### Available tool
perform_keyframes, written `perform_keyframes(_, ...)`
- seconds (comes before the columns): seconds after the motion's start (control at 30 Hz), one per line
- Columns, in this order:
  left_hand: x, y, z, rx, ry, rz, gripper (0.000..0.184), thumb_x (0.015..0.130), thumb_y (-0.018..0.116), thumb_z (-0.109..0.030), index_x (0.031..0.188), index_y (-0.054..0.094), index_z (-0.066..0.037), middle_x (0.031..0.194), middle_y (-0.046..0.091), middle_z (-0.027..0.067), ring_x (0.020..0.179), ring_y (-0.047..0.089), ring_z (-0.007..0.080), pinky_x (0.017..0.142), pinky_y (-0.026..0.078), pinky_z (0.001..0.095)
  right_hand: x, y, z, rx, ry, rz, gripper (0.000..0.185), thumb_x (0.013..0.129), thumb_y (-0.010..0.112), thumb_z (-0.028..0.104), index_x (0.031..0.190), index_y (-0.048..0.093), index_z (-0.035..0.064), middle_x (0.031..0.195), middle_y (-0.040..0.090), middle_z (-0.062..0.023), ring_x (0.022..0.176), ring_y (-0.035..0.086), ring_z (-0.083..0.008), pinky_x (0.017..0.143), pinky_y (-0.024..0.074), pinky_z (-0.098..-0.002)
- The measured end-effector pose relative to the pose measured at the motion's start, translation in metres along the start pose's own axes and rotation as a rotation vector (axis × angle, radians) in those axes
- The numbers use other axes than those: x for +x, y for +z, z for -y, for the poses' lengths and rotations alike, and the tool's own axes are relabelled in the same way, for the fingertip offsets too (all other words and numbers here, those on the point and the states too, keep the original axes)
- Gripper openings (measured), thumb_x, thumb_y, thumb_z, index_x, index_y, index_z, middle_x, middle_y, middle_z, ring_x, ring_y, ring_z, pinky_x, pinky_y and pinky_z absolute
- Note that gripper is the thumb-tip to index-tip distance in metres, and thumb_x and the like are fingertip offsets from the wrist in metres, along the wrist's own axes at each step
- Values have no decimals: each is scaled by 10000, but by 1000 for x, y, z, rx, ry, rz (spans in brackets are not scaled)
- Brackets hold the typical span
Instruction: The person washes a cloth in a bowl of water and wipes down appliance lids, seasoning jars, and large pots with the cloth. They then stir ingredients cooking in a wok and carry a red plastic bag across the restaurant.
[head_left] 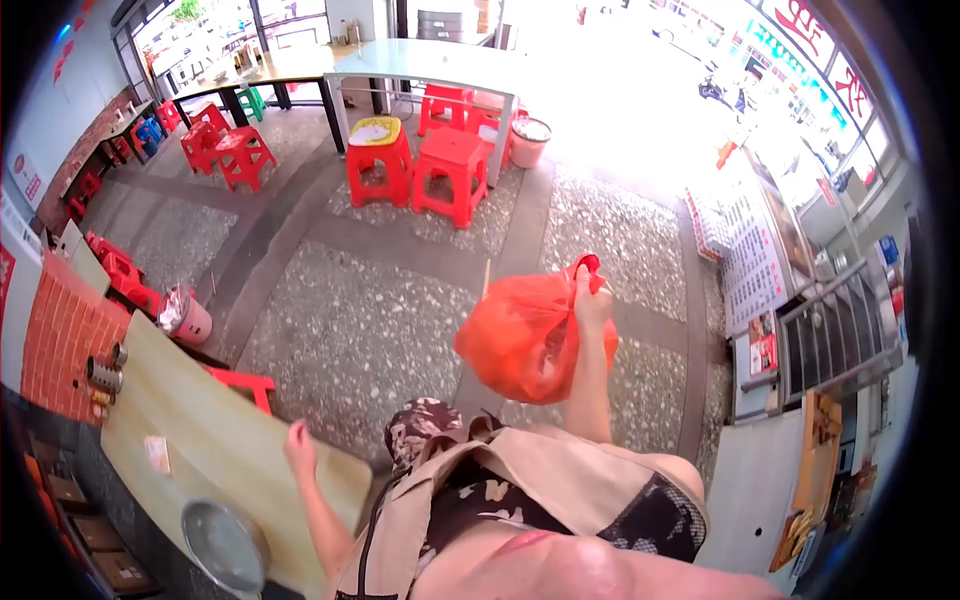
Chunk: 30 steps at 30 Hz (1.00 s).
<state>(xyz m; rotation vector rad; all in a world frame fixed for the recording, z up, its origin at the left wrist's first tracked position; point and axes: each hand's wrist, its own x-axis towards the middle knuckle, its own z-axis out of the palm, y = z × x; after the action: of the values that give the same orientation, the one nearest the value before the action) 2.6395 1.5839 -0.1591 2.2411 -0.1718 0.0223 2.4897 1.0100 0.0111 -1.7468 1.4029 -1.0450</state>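
A full red plastic bag [530, 335] hangs from my right hand [592, 292], whose fingers are closed round its gathered top. Its contents show only faintly through the film, and a thin stick-like end is visible by its upper left side. On the other side, my left hand [300, 445] is held near the edge of the pale yellow table [200, 415]; it is small and blurred, so its finger position is unclear. A round metal bowl [222, 545] and a small card-like packet [157, 454] rest on that table.
Red stools [450, 165] stand ahead beside a long white-topped table [430, 62]. A pink bin [530, 142] is near its leg; another pink bin [186, 315] sits at left. Along the right runs a counter with a menu board [755, 265]. The speckled floor [330, 330] leads to a bright street opening.
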Motion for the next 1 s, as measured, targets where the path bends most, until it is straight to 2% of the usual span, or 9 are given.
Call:
perform_keyframes(0.2,131,-47,84,139,-285,-238,218,883,506,-80,1047,604,25,958,659,147,889,632,242,793,495,338,46,214,129,65,-11,-29,543,829,547,513,747,670,-9,701,638,-222,783,657,-322,706,468,-407)
perform_keyframes(0.27,218,-21,98,-64,-233,-317,221,884,501,-80,1048,600,32,958,656,158,875,630,253,788,492,345,65,290,174,-21,-38,5,550,825,537,528,768,679,-1,727,641,-232,811,649,-346,728,468,-420)
perform_keyframes(0.33,368,-1,2,24,-94,-178,213,887,509,-84,1038,597,38,966,650,169,870,629,263,783,488,352,83,392,234,-44,-74,29,559,820,536,537,777,682,-2,734,637,-245,819,639,-373,740,468,-441)
perform_keyframes(0.4,478,16,-21,42,166,-69,210,886,530,-104,1036,605,22,987,641,179,907,618,297,798,478,352,84,454,279,-40,-56,24,571,815,533,548,769,680,-2,738,630,-262,830,635,-380,746,467,-452)
perform_keyframes(0.53,678,35,-24,110,261,116,210,887,519,-100,1045,602,11,994,641,175,911,619,295,790,479,347,95,617,317,-77,-49,122,580,821,516,555,746,675,3,730,628,-261,816,633,-393,735,471,-458)
perform_keyframes(0.67,801,30,85,64,-18,72,206,886,517,-144,1032,595,-20,953,636,192,893,621,320,775,484,381,91,801,365,-183,-332,85,613,817,478,600,759,680,24,740,637,-246,790,638,-404,709,486,-480)
perform_keyframes(0.77,772,10,194,231,-479,-64,228,841,539,-211,960,602,-28,921,636,211,893,617,358,779,485,429,82,924,414,-229,-109,367,781,786,501,643,769,634,-126,832,613,-337,911,617,-414,828,468,-467)
perform_keyframes(0.93,699,-13,251,331,-1120,257,229,832,501,-192,912,617,-12,897,636,219,868,620,367,763,485,442,45,1124,499,160,-276,497,461,821,598,470,854,675,17,840,673,-188,837,651,-312,757,477,-406)
perform_keyframes(1.0,722,-20,257,276,-1237,321,236,833,496,-199,911,619,-13,893,636,218,864,621,366,757,486,440,28,1187,563,-110,-113,604,399,850,610,379,903,670,-12,827,683,-145,804,651,-237,733,483,-363)
